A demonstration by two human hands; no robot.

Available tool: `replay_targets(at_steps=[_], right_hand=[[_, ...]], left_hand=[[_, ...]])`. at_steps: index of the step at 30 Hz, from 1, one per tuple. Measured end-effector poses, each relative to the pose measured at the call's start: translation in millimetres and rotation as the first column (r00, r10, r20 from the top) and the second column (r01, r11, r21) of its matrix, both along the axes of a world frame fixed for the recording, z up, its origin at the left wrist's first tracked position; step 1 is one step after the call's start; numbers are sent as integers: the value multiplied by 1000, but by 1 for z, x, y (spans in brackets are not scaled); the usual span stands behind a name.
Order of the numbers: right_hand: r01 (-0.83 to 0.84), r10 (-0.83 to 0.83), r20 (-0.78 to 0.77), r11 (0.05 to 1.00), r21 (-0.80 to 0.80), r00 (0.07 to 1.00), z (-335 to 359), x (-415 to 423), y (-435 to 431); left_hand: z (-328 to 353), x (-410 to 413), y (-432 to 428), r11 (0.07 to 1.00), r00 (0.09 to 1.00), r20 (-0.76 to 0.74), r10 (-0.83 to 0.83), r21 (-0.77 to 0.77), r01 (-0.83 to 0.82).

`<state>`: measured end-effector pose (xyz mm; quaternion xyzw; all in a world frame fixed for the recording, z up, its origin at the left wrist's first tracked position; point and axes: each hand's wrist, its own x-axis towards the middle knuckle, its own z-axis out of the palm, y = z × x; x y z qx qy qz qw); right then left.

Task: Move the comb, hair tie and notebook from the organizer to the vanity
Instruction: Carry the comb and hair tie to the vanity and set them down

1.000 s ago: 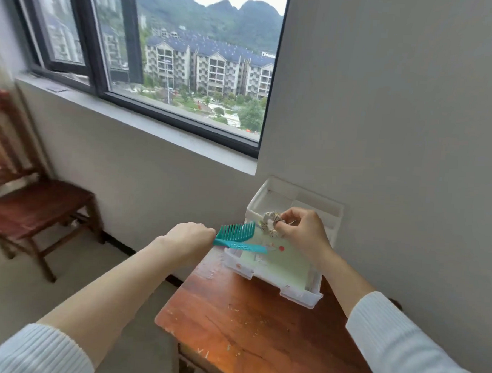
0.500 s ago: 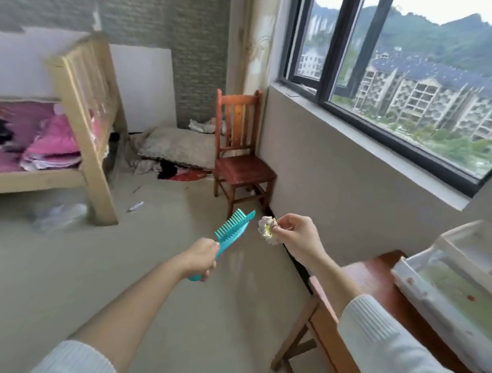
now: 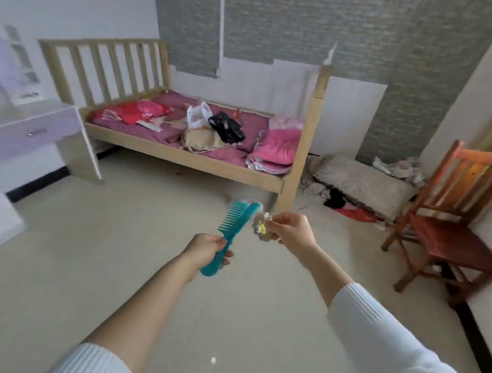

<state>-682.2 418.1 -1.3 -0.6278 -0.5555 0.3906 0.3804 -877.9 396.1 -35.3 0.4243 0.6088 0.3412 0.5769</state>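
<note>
Two hands are held out over a wide stretch of bare pale floor (image 3: 98, 264), with nothing underfoot between the person and the far furniture. At the far left edge stands the vanity (image 3: 28, 129), pale lilac with a single drawer, its near corner jutting into the room and a white panel leg below it. Just beside it runs the wooden bed (image 3: 183, 154), slatted headboard at the left end, its corner post coming down close behind the hands; bags and pink bedding lie on the mattress.

The left hand (image 3: 207, 250) is closed round the handle of the comb (image 3: 231, 234), a teal plastic piece with wide teeth along its left side, tilted up and to the right in mid-air. Just to its right, apart from it, the right hand (image 3: 291, 231) pinches the hair tie (image 3: 261, 225) between thumb and fingertips; it is a crumpled greyish scrunchie with a yellow spot. A heap of cloth lies on the floor by the wall further right, and a red-brown wooden chair (image 3: 450, 225) stands at the right edge.
</note>
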Motion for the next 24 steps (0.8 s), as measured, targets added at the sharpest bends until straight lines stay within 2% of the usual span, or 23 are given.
replay_targets(at_steps=[7,13,18,24], right_hand=[[-245,244,43,970,2,969,3,-218,121],[-438,430,133,898,33,893,5,-378,242],[-539,525,163,841,48,835,11,-505,359],[-645,638,131,764,11,758,18,-663,453]], left_hand=[[6,-202,75,965,965,3,261,19,-261],[3,-348,168,905,904,-39,426,39,-425],[7,-471,262,817,817,1,576,35,-576],[12,-614,333,685,673,158,722,-31,-728]])
